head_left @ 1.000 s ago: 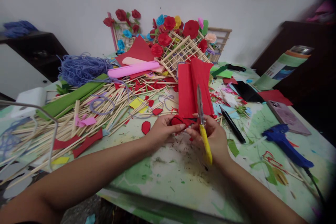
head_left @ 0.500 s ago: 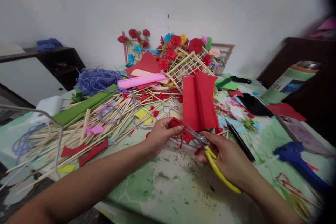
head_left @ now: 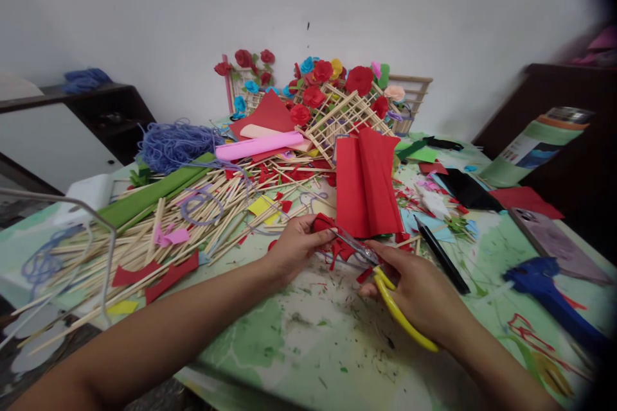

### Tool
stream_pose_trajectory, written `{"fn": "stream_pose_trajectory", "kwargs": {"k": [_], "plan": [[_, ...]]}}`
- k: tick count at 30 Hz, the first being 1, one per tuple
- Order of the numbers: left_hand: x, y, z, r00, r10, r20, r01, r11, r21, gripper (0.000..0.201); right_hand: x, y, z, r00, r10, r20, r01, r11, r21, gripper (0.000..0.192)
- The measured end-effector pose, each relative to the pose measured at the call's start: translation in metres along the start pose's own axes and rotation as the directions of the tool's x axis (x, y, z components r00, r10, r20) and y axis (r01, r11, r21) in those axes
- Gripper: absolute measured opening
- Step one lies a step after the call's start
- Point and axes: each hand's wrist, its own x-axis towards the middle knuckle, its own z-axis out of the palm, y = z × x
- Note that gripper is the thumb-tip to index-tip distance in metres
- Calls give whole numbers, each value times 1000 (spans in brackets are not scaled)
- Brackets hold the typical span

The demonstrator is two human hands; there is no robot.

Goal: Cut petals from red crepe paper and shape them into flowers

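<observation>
Between thumb and fingers, my left hand (head_left: 301, 245) pinches a small piece of red crepe paper (head_left: 324, 225). My right hand (head_left: 414, 282) grips scissors with yellow handles (head_left: 402, 318). Their metal blades (head_left: 354, 244) reach left to the red piece, close to my left fingertips. Whether the blades are apart there is too small to tell. Just beyond lies a larger folded sheet of red crepe paper (head_left: 369, 186). Red scraps (head_left: 341, 252) lie under the blades. A black marker (head_left: 441, 253) rests to the right of my right hand.
Thin wooden sticks (head_left: 231, 202) and blue yarn (head_left: 178, 146) spread over the left. Paper flowers (head_left: 359, 81) and stick lattices (head_left: 332, 119) stand at the back. A blue glue gun (head_left: 549, 295), a phone (head_left: 554, 241) and a green bottle (head_left: 535, 149) are at right. A bent metal wire (head_left: 108, 257) stands front left.
Both hands stay almost in place. The scissors have shifted slightly, their yellow handle a little further left; the red piece is still in my left fingers.
</observation>
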Motion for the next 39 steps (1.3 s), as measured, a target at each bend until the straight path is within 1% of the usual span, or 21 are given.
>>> {"fn": "stream_pose_trajectory", "kwargs": {"k": [4,12,24,32,39], "plan": [[0,0,0,1000,-3,-3,3,1000,-3,22,0,1,2,1000,15,9,-15,1000,-18,61],[0,0,0,1000,-9,-9,9,1000,0,25,1,3,3,999,19,44,-21,999,37,61],[0,-1,-2,1000,-8,8,7,1000,25,26,0,1,1,1000,11,13,-11,1000,-20,59],[-1,2,1,1000,-4,-12,5,999,37,28,0,0,-2,999,7,46,-11,997,71,52],[0,5,1,1000,0,27,-1,999,53,25,0,-1,-4,998,1,67,-7,996,94,42]]}}
